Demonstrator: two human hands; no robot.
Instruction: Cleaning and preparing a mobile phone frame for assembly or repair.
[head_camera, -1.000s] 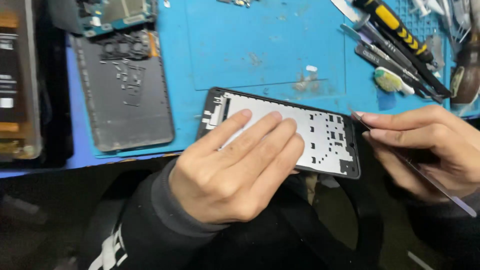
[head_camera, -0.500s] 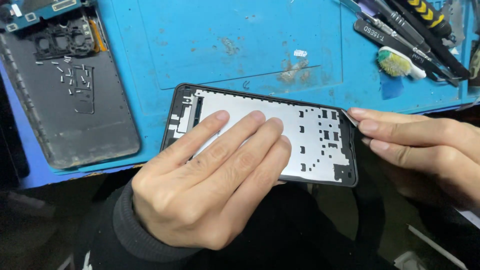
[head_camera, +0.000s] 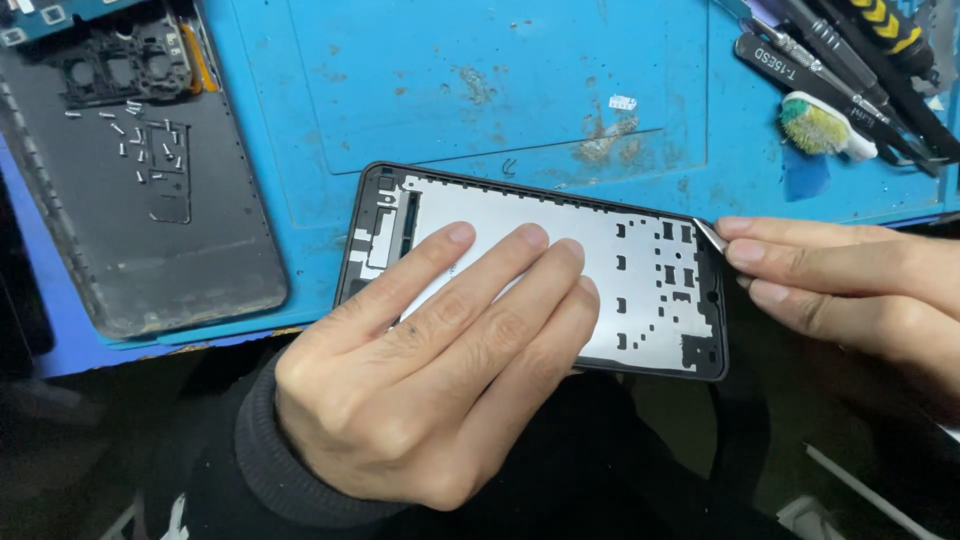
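The phone frame (head_camera: 560, 270) lies stripped, left hand (head_camera: 430, 370) pressed flat on it; right hand (head_camera: 840, 280) pinches a thin pry tool (head_camera: 708, 234) at its corner, still unseparated.

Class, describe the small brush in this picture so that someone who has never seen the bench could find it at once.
Start at the blue mat and go to its top right corner, where dark tools lie side by side. The brush lies at their lower edge: alone there it has a white handle and yellow-green bristles.
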